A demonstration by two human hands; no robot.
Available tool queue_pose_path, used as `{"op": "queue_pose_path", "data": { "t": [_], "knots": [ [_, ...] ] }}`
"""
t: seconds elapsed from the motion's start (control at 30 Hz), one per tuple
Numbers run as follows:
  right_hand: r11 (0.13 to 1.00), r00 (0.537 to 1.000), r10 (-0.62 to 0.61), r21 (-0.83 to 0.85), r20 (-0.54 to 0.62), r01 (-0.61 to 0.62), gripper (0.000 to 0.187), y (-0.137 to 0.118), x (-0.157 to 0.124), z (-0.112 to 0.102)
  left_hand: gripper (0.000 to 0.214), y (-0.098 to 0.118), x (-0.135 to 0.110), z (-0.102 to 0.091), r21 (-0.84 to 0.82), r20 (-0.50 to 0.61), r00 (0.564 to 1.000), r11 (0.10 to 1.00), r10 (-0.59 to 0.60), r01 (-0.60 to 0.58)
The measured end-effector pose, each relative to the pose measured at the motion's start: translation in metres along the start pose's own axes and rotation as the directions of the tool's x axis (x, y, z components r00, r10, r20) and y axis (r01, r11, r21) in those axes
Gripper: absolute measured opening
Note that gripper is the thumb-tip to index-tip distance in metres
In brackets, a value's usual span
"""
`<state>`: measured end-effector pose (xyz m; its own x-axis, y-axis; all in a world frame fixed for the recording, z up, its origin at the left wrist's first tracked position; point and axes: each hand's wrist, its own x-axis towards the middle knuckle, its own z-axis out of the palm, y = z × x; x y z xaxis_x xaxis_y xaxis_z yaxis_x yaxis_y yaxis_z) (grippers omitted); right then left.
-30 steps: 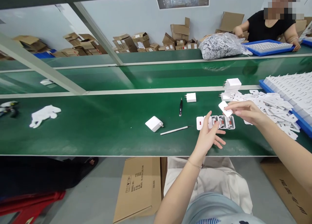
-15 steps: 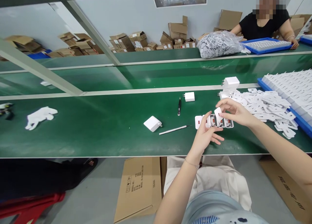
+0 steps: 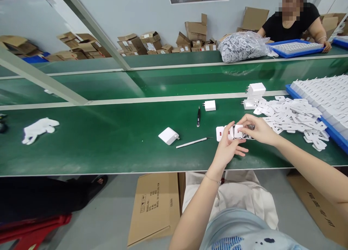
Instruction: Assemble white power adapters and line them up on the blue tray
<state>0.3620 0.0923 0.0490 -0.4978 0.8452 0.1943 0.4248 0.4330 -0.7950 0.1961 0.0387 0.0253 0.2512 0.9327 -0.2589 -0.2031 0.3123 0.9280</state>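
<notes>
"Which step are you on?"

"Fitting a cover, I'd judge. My right hand (image 3: 257, 130) pinches a white face cover (image 3: 238, 131) at the fingertips, over one of the charger housings (image 3: 219, 134) lined up in front of me."

"And the left?"

"My left hand (image 3: 226, 148) straddles the row, thumb on the near side, index finger on the far side, the others spread. Whether it grips or only steadies, I can't tell."

"The other housings?"

"The left-end one has its front on; the right-end ones look open, partly hidden behind my right fingers."

"What does the next move call for?"

"Squaring the cover up, I think, then an even press. Loose covers (image 3: 293, 114) lie heaped beyond my right hand; the tweezers (image 3: 198, 116) lie untouched."
</notes>
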Motion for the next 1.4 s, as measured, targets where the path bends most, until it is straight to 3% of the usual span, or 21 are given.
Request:
{"op": "queue_pose_path", "data": {
  "t": [0.2, 0.33, 0.43, 0.53, 0.63, 0.7, 0.93, 1.17, 1.33, 1.4],
  "knots": [
    [0.936, 0.978, -0.202, -0.305, -0.049, 0.178, 0.015, 0.005, 0.004, -0.002, 0.07, -0.013, 0.004, 0.002, -0.002, -0.018, 0.997, 0.997, 0.073, -0.073],
    [0.877, 0.98, -0.143, -0.44, 0.139, 0.19, 0.014, -0.006, 0.017, -0.013, 0.069, -0.018, 0.005, 0.003, -0.012, -0.045, 0.995, 0.996, 0.085, -0.086],
    [0.83, 0.955, -0.038, -0.523, 0.294, 0.194, 0.015, -0.022, 0.037, -0.025, 0.072, -0.018, 0.006, 0.002, -0.041, -0.048, 0.996, 0.996, 0.079, -0.081],
    [0.834, 0.885, 0.056, -0.509, 0.462, 0.213, 0.011, -0.033, 0.067, -0.035, 0.074, -0.016, 0.005, 0.001, -0.054, -0.038, 0.996, 0.996, 0.075, -0.077],
    [0.892, 0.763, 0.123, -0.408, 0.634, 0.195, 0.005, -0.035, 0.095, -0.038, 0.076, -0.015, 0.005, 0.0, -0.06, -0.039, 0.996, 0.995, 0.074, -0.076],
    [0.911, 0.711, 0.153, -0.377, 0.687, 0.168, 0.001, -0.035, 0.107, -0.037, 0.077, -0.014, 0.004, 0.0, -0.068, -0.048, 0.996, 0.995, 0.072, -0.075],
    [0.83, 0.742, 0.136, -0.484, 0.657, 0.277, 0.014, -0.046, 0.098, -0.034, 0.08, -0.015, 0.005, -0.001, -0.084, -0.055, 0.997, 0.995, 0.052, -0.056],
    [0.806, 0.708, 0.275, -0.558, 0.65, 0.199, 0.008, -0.059, 0.095, -0.034, 0.081, -0.02, 0.008, -0.003, -0.104, -0.046, 0.996, 0.991, 0.076, -0.08],
    [0.872, 0.695, 0.261, -0.473, 0.67, 0.128, 0.009, -0.052, 0.092, -0.039, 0.08, -0.018, 0.007, -0.002, -0.109, -0.052, 0.996, 0.99, 0.079, -0.084],
    [0.9, 0.71, 0.229, -0.423, 0.666, 0.107, 0.012, -0.047, 0.088, -0.041, 0.078, -0.018, 0.006, -0.001, -0.108, -0.054, 0.996, 0.991, 0.076, -0.081]
  ]
}}
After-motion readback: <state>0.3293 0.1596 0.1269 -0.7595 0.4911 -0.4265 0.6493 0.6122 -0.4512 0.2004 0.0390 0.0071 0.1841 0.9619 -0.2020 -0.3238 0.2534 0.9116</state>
